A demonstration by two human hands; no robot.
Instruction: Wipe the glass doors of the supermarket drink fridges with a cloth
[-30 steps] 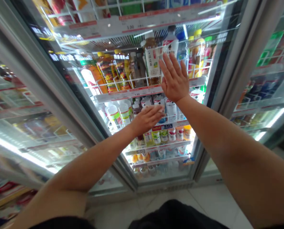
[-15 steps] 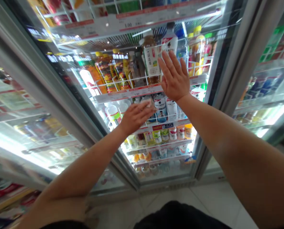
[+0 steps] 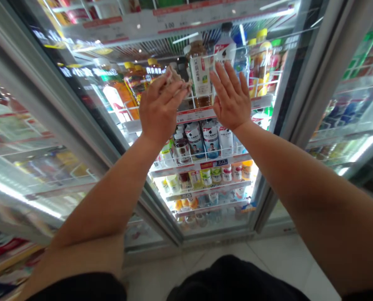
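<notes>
My left hand point(image 3: 161, 104) presses a crumpled, pale pinkish cloth point(image 3: 176, 78) against the glass door point(image 3: 136, 50) of a lit drinks fridge. Its fingers curl over the cloth, which is partly hidden beneath them. To its right, my right hand point(image 3: 232, 98) lies flat on the same glass with fingers spread and nothing held. Behind the glass, between the two hands, stands a tea bottle point(image 3: 200, 69) with a white label. A dark-capped bottle point(image 3: 224, 44) shows just above the right fingertips.
Metal door frames point(image 3: 89, 121) run along both sides of the pane. Shelves behind it hold rows of bottles and several small cups point(image 3: 216, 175). More glass-fronted fridges flank this one. Below lies a tiled floor point(image 3: 205, 263), with packaged goods point(image 3: 7, 251) at the lower left.
My left hand has moved up and left across the glass with the cloth, from the lower bottle shelf to the one above. My right hand has stayed nearly in place.
</notes>
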